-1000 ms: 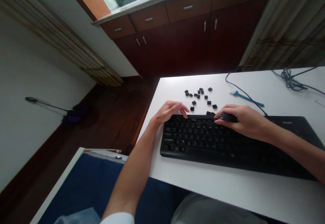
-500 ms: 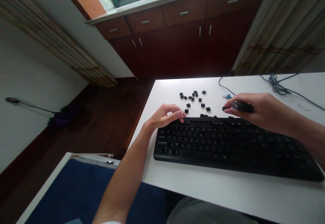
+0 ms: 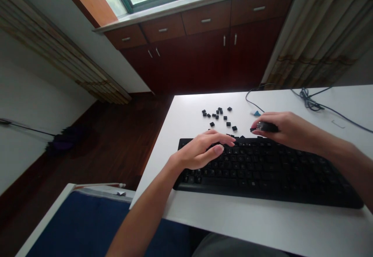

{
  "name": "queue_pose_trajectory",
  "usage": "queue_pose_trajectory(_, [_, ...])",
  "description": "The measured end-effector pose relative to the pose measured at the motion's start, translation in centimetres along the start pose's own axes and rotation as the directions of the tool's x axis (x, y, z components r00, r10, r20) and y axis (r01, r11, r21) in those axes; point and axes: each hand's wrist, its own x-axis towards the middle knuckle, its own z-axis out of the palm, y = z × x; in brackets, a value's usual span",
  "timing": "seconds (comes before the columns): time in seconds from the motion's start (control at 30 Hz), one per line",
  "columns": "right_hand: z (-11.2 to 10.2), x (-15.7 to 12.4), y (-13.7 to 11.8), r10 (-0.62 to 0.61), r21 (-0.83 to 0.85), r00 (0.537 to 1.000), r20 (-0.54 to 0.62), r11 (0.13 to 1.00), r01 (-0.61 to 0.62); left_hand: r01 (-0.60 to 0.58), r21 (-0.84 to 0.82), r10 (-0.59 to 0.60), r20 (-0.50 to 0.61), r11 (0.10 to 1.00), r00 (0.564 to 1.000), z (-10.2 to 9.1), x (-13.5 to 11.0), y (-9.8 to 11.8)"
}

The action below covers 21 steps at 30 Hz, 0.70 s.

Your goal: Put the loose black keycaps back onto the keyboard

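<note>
A black keyboard (image 3: 279, 173) lies on the white table (image 3: 262, 226). My left hand (image 3: 204, 152) hovers over its left keys with fingers stretched out and nothing in them. My right hand (image 3: 284, 128) sits at the keyboard's far edge, fingers closed round a small black object (image 3: 266, 126) that I cannot name. Several loose black keycaps (image 3: 218, 115) lie scattered on the table just behind the keyboard, between the two hands.
A blue tool (image 3: 256, 113) peeks out behind my right hand. Dark cables (image 3: 310, 101) run across the table's far right. Wooden cabinets (image 3: 204, 43) stand under the window. A blue seat (image 3: 93, 226) is at lower left, and a duster (image 3: 61, 142) lies on the floor.
My left hand has come from the keyboard's far left corner to over the keys, fingers stretched. My right hand, still holding the black object, rose off the keys and settled at the keyboard's far edge.
</note>
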Motion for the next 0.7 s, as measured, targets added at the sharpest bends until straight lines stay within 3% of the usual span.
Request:
queue_pose_trajectory(0.1, [0.0, 0.0, 0.1, 0.002, -0.004, 1.0, 0.008, 1.0, -0.002, 0.031, 0.013, -0.031, 0.069, 0.999, 0.997, 1.0, 0.2, 0.2])
queue_pose_trajectory(0.23, [-0.1, 0.0, 0.0, -0.017, -0.002, 1.0, 0.02, 1.0, 0.017, 0.072, -0.009, -0.071, 0.064, 0.997, 0.995, 1.3, 0.1, -0.2])
queue_pose_trajectory(0.4, [-0.2, 0.0, -0.1, -0.016, 0.006, 1.0, 0.012, 1.0, 0.016, 0.076, -0.208, -0.101, -0.115, 0.975, 0.988, 0.6, -0.2, -1.2])
queue_pose_trajectory(0.53, [-0.1, -0.1, -0.4, -0.019, 0.011, 0.999, 0.039, 1.0, 0.018, 0.118, -0.383, -0.242, -0.294, 0.916, 0.925, 0.1, -0.1, -2.2])
queue_pose_trajectory(0.7, [0.0, -0.2, -0.6, -0.003, -0.005, 0.997, 0.078, 1.0, 0.003, 0.123, -0.533, -0.371, -0.387, 0.837, 0.844, -0.3, 0.2, -2.9])
